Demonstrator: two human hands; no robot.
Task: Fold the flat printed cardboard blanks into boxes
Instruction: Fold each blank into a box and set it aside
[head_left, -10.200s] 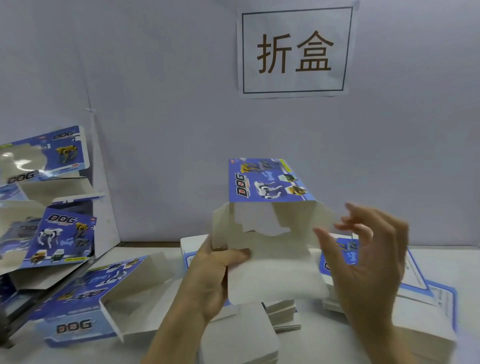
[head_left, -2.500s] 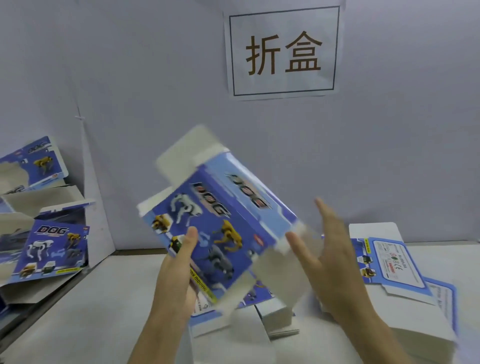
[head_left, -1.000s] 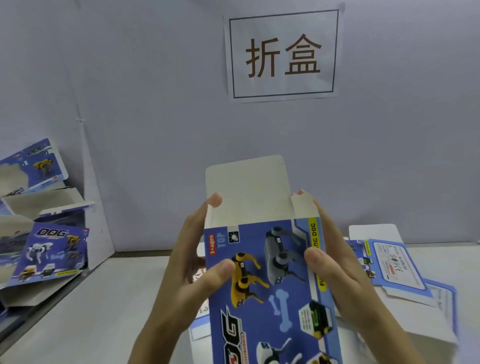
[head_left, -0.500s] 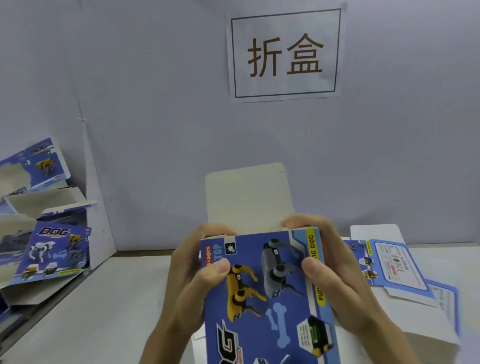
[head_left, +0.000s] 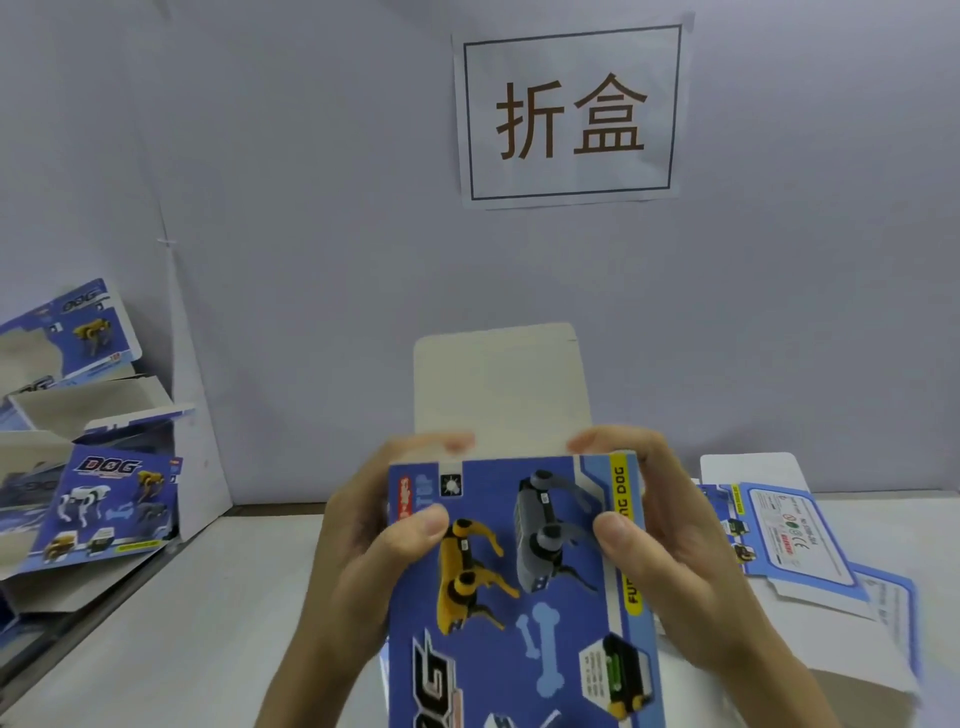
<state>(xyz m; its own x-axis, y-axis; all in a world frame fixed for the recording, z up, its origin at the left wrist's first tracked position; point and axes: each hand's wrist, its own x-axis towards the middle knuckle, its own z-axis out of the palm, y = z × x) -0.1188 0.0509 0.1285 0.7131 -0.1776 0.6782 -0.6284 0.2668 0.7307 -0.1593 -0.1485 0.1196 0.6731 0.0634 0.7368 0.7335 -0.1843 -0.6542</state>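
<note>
We take this for a packaging workstation, a bench for hand assembly. At 12 o'clock a paper sign (head_left: 569, 111) with two printed characters is stuck on a plain grey partition (head_left: 311, 208). At 3 o'clock flat printed blanks (head_left: 789, 540) lie stacked on the white tabletop (head_left: 182, 623). At 9 o'clock folded toy boxes (head_left: 104, 519) are piled up.

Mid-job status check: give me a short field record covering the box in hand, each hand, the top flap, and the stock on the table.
item in hand: dog box, blue printed front facing the camera, held above the table
left hand: grips the box's left side, thumb on the front
right hand: grips the right side, thumb on the front
top flap: upright, plain inside showing, not tucked
flat blanks: stacked at right
folded boxes: piled at left
</note>
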